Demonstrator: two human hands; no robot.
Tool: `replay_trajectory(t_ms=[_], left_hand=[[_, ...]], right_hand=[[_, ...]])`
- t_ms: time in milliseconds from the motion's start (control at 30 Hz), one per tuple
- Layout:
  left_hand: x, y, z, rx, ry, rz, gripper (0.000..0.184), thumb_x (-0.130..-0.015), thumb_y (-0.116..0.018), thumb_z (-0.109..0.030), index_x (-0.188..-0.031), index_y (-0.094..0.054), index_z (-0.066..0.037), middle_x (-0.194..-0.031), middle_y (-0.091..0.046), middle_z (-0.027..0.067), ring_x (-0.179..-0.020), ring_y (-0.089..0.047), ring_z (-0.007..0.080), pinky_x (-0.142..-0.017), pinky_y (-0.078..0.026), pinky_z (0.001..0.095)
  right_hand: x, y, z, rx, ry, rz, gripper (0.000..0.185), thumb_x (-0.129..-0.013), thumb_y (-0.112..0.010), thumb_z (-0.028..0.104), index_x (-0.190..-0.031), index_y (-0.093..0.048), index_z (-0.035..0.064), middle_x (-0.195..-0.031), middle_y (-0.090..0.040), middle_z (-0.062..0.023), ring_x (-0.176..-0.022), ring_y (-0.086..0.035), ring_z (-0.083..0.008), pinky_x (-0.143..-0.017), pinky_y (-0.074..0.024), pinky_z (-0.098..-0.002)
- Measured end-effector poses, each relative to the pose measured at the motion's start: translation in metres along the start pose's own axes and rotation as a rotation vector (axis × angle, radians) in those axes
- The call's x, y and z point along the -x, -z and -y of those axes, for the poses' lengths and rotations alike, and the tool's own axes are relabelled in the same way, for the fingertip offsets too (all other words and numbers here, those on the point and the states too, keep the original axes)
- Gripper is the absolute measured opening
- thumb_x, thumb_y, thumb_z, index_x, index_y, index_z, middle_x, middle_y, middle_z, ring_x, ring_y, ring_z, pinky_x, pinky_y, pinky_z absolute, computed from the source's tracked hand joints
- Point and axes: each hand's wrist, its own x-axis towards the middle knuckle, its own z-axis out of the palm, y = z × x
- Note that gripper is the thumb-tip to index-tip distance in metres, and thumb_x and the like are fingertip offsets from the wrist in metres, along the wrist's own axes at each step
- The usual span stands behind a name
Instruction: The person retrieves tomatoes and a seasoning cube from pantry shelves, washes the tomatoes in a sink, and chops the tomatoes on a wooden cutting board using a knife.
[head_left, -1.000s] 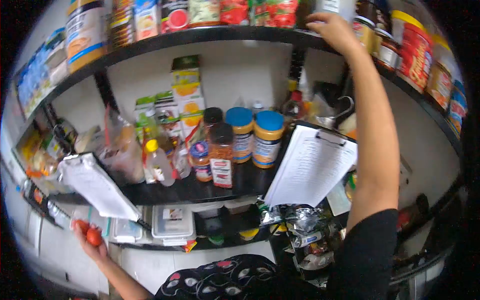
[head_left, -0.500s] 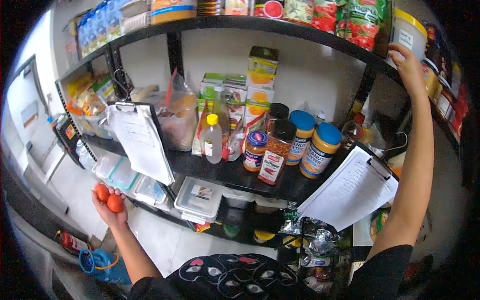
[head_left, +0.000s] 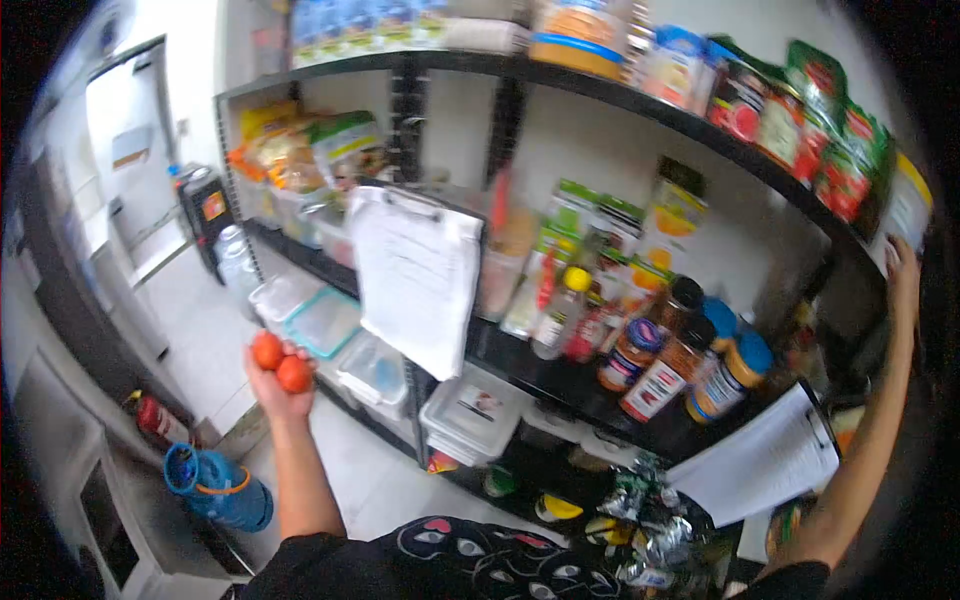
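Two red tomatoes (head_left: pixel 281 364) rest in my left hand (head_left: pixel 284 392), which is palm up with its fingers curled round them, left of the shelving. My right hand (head_left: pixel 901 257) is raised at the far right, at the edge of the top shelf, by a white tub with a yellow rim (head_left: pixel 908 205). Its fingers are small and blurred, so whether they grip anything is unclear. Left of the tub stand green and red pouches (head_left: pixel 850 165). A clipboard with written sheets (head_left: pixel 416 280) hangs between my hands, and another clipboard (head_left: pixel 760 455) hangs below my right arm.
The black middle shelf (head_left: pixel 540 385) holds jars, a yellow-capped bottle (head_left: pixel 562 312) and boxes. Lidded containers (head_left: pixel 475 412) sit lower down. At the lower left are a blue gas cylinder (head_left: pixel 225 490) and a fire extinguisher (head_left: pixel 158 418); a doorway (head_left: pixel 130 150) is at the upper left.
The view has swung left, so the shelves appear farther right and the doorway shows more. My left hand still holds the tomatoes. My right hand remains raised at the top shelf's edge.
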Motion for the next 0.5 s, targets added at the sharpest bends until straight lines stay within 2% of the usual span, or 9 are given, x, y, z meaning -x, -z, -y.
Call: replay_trajectory(t_ms=[67, 233, 300, 367, 433, 500], left_hand=[[-0.004, 0.0, -0.012, -0.034, -0.031, -0.025, 0.034, -0.09, -0.038, -0.05, -0.1, -0.05, -0.02, -0.068, -0.051, 0.0059, -0.06, -0.052, 0.023, -0.052, -0.046, 0.0366], [-0.029, 0.033, -0.057, -0.016, -0.093, -0.094, 0.033, -0.09, -0.04, -0.05, -0.101, -0.047, -0.02, -0.068, -0.051, 0.0067, -0.059, -0.053, 0.0239, -0.05, -0.046, 0.0367], [-0.036, 0.041, -0.073, -0.035, -0.106, -0.14, 0.033, -0.09, -0.04, -0.05, -0.101, -0.047, -0.02, -0.067, -0.051, 0.0065, -0.058, -0.053, 0.0237, -0.049, -0.045, 0.0365], [-0.046, 0.047, -0.083, -0.044, -0.101, -0.17, 0.034, -0.09, -0.04, -0.05, -0.101, -0.047, -0.019, -0.067, -0.051, 0.0064, -0.057, -0.053, 0.0235, -0.048, -0.045, 0.0363], [-0.056, 0.053, -0.087, -0.039, -0.074, -0.182, 0.034, -0.09, -0.04, -0.05, -0.101, -0.047, -0.019, -0.067, -0.05, 0.0062, -0.057, -0.053, 0.0233, -0.047, -0.045, 0.0361], [-0.068, 0.06, -0.085, -0.035, -0.044, -0.178, 0.034, -0.09, -0.04, -0.05, -0.101, -0.047, -0.019, -0.066, -0.05, 0.0058, -0.056, -0.053, 0.0232, -0.046, -0.045, 0.0359]], right_hand=[[0.003, -0.002, 0.0, 0.155, -0.002, -0.104, 0.04, -0.084, -0.054, 0.025, -0.118, -0.054, 0.0043, -0.113, -0.055, -0.0194, -0.099, -0.053, -0.0352, -0.086, -0.0402, -0.0414], [0.045, -0.053, -0.074, 0.485, -0.231, -0.184, 0.043, -0.095, -0.038, 0.031, -0.126, -0.048, 0.0024, -0.124, -0.048, -0.0213, -0.114, -0.047, -0.0334, -0.093, -0.0387, -0.0395], [0.064, -0.06, -0.058, 0.475, -0.231, -0.247, 0.043, -0.098, -0.034, 0.031, -0.129, -0.044, 0.0038, -0.129, -0.044, -0.0205, -0.12, -0.042, -0.0332, -0.097, -0.0353, -0.0397], [0.076, -0.045, 0.017, 0.261, -0.032, -0.373, 0.042, -0.098, -0.033, 0.03, -0.133, -0.041, 0.0072, -0.135, -0.038, -0.018, -0.126, -0.033, -0.0336, -0.101, -0.0291, -0.0407], [0.084, -0.028, 0.072, 0.158, 0.067, -0.42, 0.042, -0.098, -0.031, 0.028, -0.136, -0.037, 0.0107, -0.141, -0.032, -0.0156, -0.132, -0.025, -0.034, -0.106, -0.0229, -0.0418], [0.094, -0.029, 0.072, 0.175, -0.032, -0.31, 0.041, -0.098, -0.031, 0.025, -0.137, -0.036, 0.0105, -0.143, -0.031, -0.0128, -0.134, -0.022, -0.0327, -0.108, -0.0183, -0.0407]])
